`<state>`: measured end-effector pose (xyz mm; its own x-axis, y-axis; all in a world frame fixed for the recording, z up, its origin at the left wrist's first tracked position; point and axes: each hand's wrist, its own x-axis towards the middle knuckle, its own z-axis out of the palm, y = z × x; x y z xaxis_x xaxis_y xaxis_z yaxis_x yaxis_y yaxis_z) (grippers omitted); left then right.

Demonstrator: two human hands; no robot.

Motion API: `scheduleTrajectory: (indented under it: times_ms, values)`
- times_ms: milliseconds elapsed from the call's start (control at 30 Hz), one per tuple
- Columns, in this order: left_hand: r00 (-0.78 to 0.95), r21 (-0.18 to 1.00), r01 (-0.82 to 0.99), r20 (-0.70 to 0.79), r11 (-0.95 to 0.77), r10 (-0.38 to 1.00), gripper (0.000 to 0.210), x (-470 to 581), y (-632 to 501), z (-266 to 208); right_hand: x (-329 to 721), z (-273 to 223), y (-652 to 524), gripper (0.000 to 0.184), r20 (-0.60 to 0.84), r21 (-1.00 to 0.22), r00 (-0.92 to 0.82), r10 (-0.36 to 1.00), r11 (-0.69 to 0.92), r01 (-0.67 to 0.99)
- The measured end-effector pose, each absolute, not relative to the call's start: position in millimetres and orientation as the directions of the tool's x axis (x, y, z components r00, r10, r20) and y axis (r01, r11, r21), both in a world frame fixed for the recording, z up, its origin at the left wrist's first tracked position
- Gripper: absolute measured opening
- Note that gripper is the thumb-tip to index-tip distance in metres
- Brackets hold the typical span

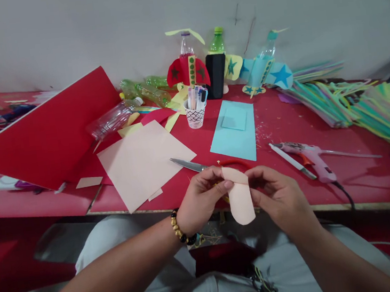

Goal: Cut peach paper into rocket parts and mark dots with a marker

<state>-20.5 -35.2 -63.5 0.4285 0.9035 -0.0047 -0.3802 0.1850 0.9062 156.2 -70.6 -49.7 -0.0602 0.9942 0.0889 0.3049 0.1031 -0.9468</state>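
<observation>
Red worktop runs under a pale wall, littered with paper and bottle planes. You hold a peach cutout above your lap, just off the near edge: left hand and right hand both pinch its top. Keep each grip light, near the edge, so the paper won't crease; scissors lie just beyond.

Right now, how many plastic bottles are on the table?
6: three decorated upright at the back, three lying left of them. More may be hidden.
</observation>
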Motion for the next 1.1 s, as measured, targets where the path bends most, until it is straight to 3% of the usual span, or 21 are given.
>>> scheduleTrajectory:
  times_ms: [100,300,433,633,767,933,1100]
  values:
    - [0.378,0.936,-0.343,0.065,0.075,0.924,0.01,-20.9,-35.4,-63.1,152.4,-47.7,-70.8,0.008,0.053,-0.95,-0.051,0.997,0.066,0.306]
    - [0.305,0.965,-0.229,0.195,-0.127,0.932,0.01,-20.2,-38.5,-59.6,143.0,-41.8,-71.8,0.006,0.226,-0.844,-0.045,0.973,0.219,0.49]
    - [0.299,0.964,-0.247,0.171,-0.097,0.939,0.002,-19.4,-38.5,-59.5,141.9,-42.7,-73.8,0.007,0.325,-0.798,-0.073,0.943,0.315,0.515]
    - [0.337,0.914,-0.403,0.11,0.038,0.935,0.001,-17.1,-36.7,-67.0,142.2,-44.6,-72.3,0.009,0.353,-0.806,-0.089,0.931,0.351,0.476]
    - [0.378,0.9,-0.413,0.034,0.136,0.925,0.008,-17.4,-36.8,-64.8,142.6,-43.8,-71.7,0.009,0.343,-0.83,-0.084,0.935,0.344,0.439]
    - [0.406,0.897,-0.372,-0.072,0.237,0.911,0.016,-19.1,-36.9,-61.9,148.7,-44.2,-71.7,0.008,0.249,-0.901,-0.106,0.963,0.271,0.338]
    - [0.389,0.921,-0.35,-0.024,0.172,0.921,0.012,-20.6,-35.2,-62.3,154.1,-46.3,-68.8,0.011,0.103,-0.967,-0.14,0.985,0.132,0.219]
